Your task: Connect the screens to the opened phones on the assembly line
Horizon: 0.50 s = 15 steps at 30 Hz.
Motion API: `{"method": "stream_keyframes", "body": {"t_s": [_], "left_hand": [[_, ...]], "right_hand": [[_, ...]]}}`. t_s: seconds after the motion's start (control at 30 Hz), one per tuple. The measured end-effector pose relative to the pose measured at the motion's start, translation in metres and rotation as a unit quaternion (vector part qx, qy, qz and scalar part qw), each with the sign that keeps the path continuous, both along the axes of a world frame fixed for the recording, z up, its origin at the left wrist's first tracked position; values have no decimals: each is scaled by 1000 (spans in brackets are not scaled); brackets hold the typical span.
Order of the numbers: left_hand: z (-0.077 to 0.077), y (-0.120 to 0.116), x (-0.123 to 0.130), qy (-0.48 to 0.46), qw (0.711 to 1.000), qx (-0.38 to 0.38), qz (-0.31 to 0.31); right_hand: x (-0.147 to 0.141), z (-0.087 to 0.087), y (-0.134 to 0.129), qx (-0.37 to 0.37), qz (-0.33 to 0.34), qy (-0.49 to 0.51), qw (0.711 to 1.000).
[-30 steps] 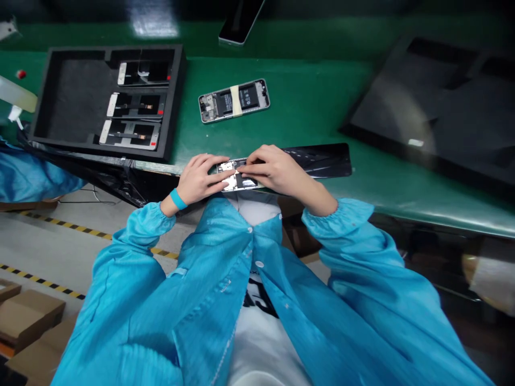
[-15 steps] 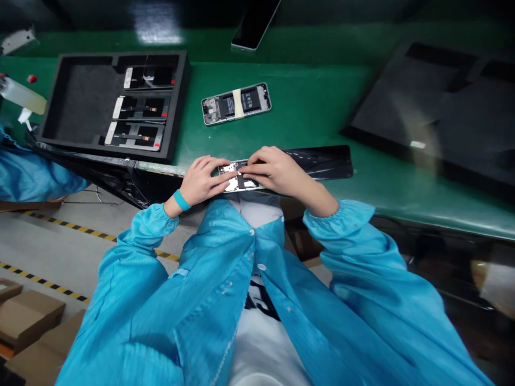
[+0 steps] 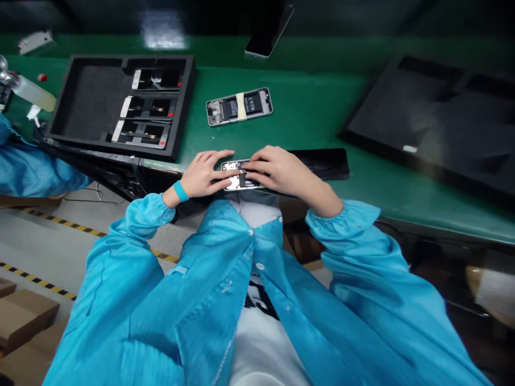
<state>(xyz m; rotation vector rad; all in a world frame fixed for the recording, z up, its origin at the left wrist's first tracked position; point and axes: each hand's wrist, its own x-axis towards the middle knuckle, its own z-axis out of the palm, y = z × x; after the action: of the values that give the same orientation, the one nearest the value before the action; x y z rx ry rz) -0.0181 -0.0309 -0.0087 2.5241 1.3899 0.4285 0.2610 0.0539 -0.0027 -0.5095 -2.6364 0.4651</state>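
An opened phone with its inner parts exposed lies at the bench's front edge, between my two hands. My left hand comes over its left end with fingers spread. One finger and the thumb rest on the phone, while another finger stretches past its far edge. My right hand covers the phone's right part. Its thumb and fingertips are pinched close together near the middle of the phone; whatever they hold is hidden. Partly behind the right hand, a black screen panel lies flat on the bench.
Beyond my hands lies another opened phone with a pale strip across its battery. A black foam tray at left holds several screen assemblies. Farther back is a dark phone. A bottle and someone's blue sleeve are at far left.
My view has shifted slightly. The upper finger of my left hand has lifted and stretched away from the phone's far edge. My right fingertips stay at nearly the same spot on the phone.
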Motion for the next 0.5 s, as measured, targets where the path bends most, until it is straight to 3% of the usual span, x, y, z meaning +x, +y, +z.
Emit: {"method": "stream_keyframes", "body": {"t_s": [0.2,0.37,0.5], "left_hand": [[-5,-2,10,-113,993,32,21],[-4,5,38,-56,998,18,-23],[6,21,47,-17,1000,17,-18]], "right_hand": [[58,13,8,-19,-80,-5,997],[112,2,29,-52,-119,-58,990],[118,1,31,-67,-115,-74,988]]}}
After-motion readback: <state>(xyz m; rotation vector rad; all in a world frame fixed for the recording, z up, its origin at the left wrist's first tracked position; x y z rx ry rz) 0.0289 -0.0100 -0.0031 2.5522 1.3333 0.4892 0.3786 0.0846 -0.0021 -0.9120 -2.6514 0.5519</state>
